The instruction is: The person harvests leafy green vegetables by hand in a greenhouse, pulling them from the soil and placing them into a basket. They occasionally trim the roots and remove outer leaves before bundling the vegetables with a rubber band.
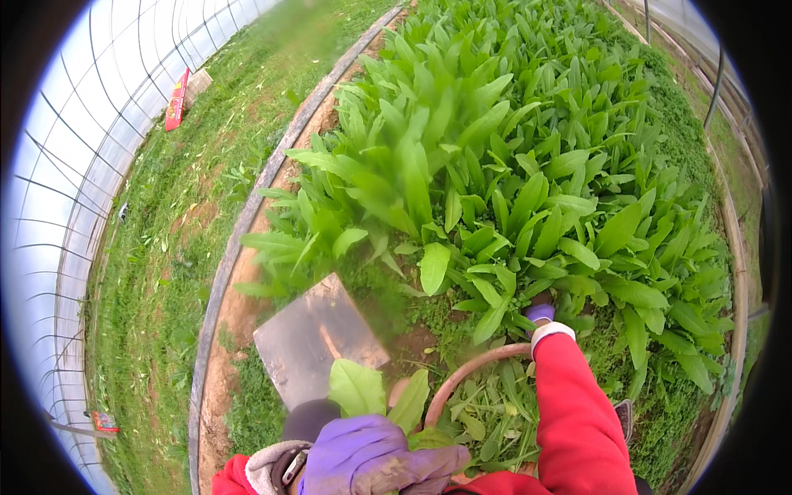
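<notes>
We hold a flat, grey, soil-stained metal blade point(318, 338) at about seven o'clock from the middle of the frame, its dark handle running down into our left hand point(375, 458) in a purple rubber glove. The fingers of that hand are curled together, and a few loose green leaves point(363, 392) stand up just beyond the knuckles — whether they are pinched in the grip or only lie against it, we cannot tell.

Our right hand point(542, 315), also gloved in purple below a red sleeve point(577, 412), reaches into the base of the leafy green plants point(511, 181) at roughly four o'clock; its fingers are hidden among the stems, so their state is unclear.

A round brown basket point(474, 367) at six o'clock already holds a layer of cut greens — by our judgement only a small share, since the raised bed above from eleven to three o'clock stands thick and uncut.
</notes>
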A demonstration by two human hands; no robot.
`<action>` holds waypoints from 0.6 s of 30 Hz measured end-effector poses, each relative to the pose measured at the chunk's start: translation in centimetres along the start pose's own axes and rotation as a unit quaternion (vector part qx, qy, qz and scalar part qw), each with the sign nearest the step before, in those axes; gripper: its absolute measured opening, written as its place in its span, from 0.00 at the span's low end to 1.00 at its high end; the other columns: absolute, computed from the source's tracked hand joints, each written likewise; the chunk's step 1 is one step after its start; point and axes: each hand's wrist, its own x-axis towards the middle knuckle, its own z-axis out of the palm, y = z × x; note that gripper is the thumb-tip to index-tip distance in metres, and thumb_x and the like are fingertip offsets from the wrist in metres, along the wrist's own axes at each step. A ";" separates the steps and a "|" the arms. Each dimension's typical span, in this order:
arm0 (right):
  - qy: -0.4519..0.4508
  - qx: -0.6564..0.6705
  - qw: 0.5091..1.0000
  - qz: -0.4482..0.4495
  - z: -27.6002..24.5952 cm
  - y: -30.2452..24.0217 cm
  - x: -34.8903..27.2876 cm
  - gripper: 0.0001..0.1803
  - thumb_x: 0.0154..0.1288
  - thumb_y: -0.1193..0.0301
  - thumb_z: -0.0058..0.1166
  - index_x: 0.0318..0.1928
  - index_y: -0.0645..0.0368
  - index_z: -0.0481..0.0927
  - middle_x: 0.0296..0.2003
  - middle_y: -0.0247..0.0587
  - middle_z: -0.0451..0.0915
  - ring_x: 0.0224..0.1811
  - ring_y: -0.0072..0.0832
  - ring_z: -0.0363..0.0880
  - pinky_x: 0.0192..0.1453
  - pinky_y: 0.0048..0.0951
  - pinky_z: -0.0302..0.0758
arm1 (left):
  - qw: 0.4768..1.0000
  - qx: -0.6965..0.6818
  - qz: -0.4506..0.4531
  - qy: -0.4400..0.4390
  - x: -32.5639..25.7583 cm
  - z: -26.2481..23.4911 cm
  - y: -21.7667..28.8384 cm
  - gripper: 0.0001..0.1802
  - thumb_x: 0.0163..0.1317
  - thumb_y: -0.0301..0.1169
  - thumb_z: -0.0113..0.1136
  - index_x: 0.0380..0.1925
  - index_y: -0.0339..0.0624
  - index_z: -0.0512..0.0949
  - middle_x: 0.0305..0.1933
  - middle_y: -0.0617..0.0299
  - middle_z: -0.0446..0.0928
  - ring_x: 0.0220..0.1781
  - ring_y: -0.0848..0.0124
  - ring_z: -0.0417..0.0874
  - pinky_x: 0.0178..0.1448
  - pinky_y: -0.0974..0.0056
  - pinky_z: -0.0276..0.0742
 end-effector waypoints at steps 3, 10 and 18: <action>0.109 0.092 0.989 0.029 0.0 1.0 0.2 0.31 0.69 0.52 0.50 0.68 0.50 0.72 0.67 0.45 0.72 0.68 0.42 0.71 0.71 0.41 0.65 | 1.000 -0.029 0.006 -0.009 0.3 0.3 -0.2 0.17 0.52 0.26 0.72 0.44 0.39 0.83 0.30 0.58 0.82 0.28 0.57 0.83 0.35 0.61 0.78; -0.122 0.052 0.984 -0.121 -5.8 7.6 -5.5 0.24 0.69 0.54 0.48 0.59 0.49 0.81 0.61 0.49 0.77 0.64 0.43 0.75 0.67 0.40 0.71 | 0.996 -0.086 0.010 -0.020 0.1 0.7 0.4 0.17 0.49 0.21 0.71 0.42 0.37 0.84 0.27 0.57 0.81 0.24 0.60 0.82 0.29 0.65 0.76; 0.203 0.360 0.902 -0.122 -24.3 -2.2 -20.3 0.20 0.62 0.71 0.57 0.54 0.65 0.78 0.44 0.47 0.83 0.47 0.34 0.82 0.54 0.32 0.78 | 0.998 0.023 -0.040 0.034 -0.7 2.9 0.4 0.12 0.57 0.27 0.69 0.42 0.41 0.85 0.24 0.58 0.82 0.23 0.63 0.84 0.27 0.65 0.76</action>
